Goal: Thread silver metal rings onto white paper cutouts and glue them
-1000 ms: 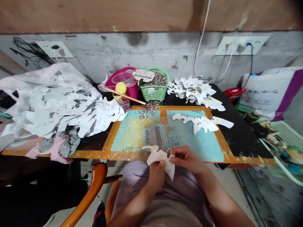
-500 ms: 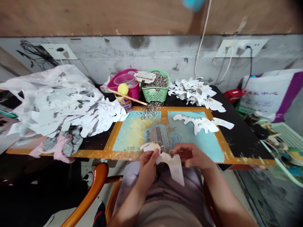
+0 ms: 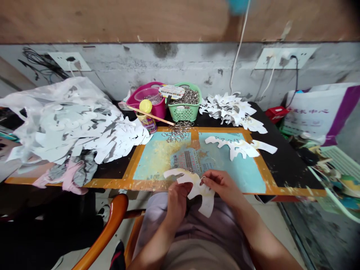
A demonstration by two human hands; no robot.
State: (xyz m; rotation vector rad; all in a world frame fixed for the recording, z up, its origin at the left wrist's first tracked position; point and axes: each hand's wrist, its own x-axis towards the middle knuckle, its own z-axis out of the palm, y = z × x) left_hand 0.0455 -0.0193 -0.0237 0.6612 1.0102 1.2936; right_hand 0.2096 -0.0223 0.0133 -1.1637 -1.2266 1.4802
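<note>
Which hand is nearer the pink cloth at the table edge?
Left. The left hand is right of the pink cloth; the right hand is farther right, past the left.

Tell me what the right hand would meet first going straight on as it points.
The right hand would first meet the silver metal ring at the edge of the white, curved flat cut-out; contact is unclear.

- left hand (image 3: 177, 198) grips white cutout (image 3: 198, 189) at counter (image 3: 295, 168) edge
- right hand (image 3: 222, 184) pinches metal ring (image 3: 201, 181) on cutout's edge
- ringed strip (image 3: 243, 149) lies right, partly on blue mat (image 3: 250, 178)
- green basket (image 3: 184, 112) behind mat, full of rings
- white pile (image 3: 112, 140) left, spilling from plastic bag (image 3: 81, 87)
</note>
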